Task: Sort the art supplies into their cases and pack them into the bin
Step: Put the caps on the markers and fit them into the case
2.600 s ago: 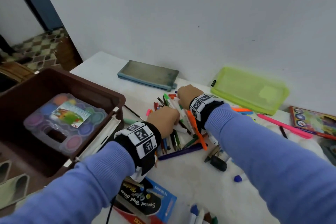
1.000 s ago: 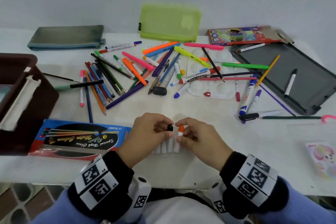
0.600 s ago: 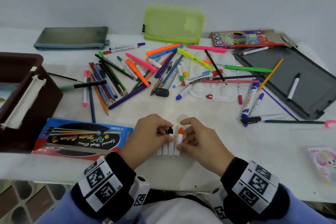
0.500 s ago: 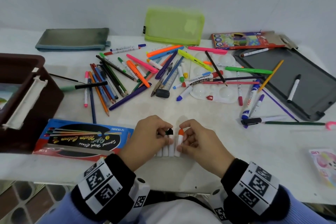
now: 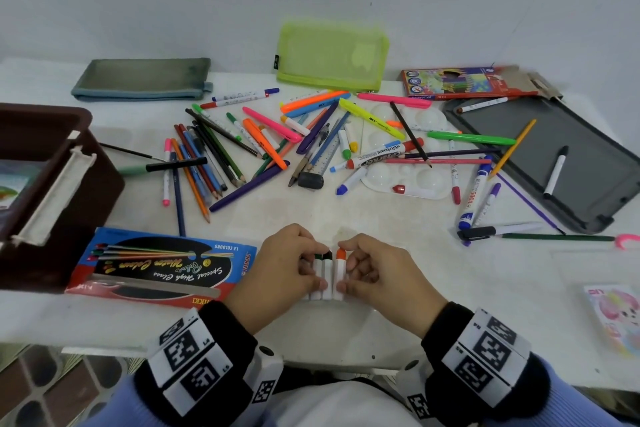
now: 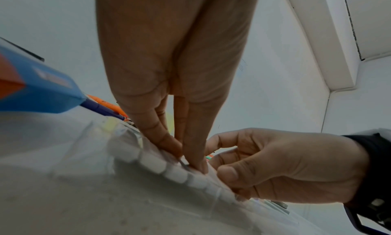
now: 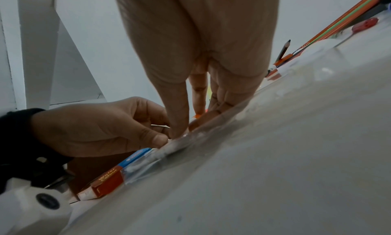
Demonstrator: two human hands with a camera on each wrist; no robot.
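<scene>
A row of small white paint tubes (image 5: pixel 327 276) with green, black and orange caps lies at the table's near edge. My left hand (image 5: pixel 313 265) pinches the row from the left, thumb and fingers curled round the tubes. My right hand (image 5: pixel 348 267) pinches the orange-capped tube from the right. In the left wrist view the left fingers (image 6: pixel 190 155) press down on the tube row (image 6: pixel 152 161). The right wrist view shows the right fingers (image 7: pixel 180 121) on the tubes beside the left hand (image 7: pixel 95 130). The blue water colour box (image 5: pixel 156 267) lies just left of the hands.
A brown bin (image 5: pixel 59 204) stands at the left. A loose pile of pens and pencils (image 5: pixel 242 149) covers mid-table, with a white palette (image 5: pixel 408 180) beside it. At the back lie a grey pouch (image 5: pixel 142 78), a green mesh pouch (image 5: pixel 332 59) and a pencil box (image 5: pixel 460 81). A grey board (image 5: pixel 561 156) is at the right.
Both hands left the pen pile and came to the near edge with the tubes. Over the last second they stay there; the fingers shifted slightly and a green cap now shows.
</scene>
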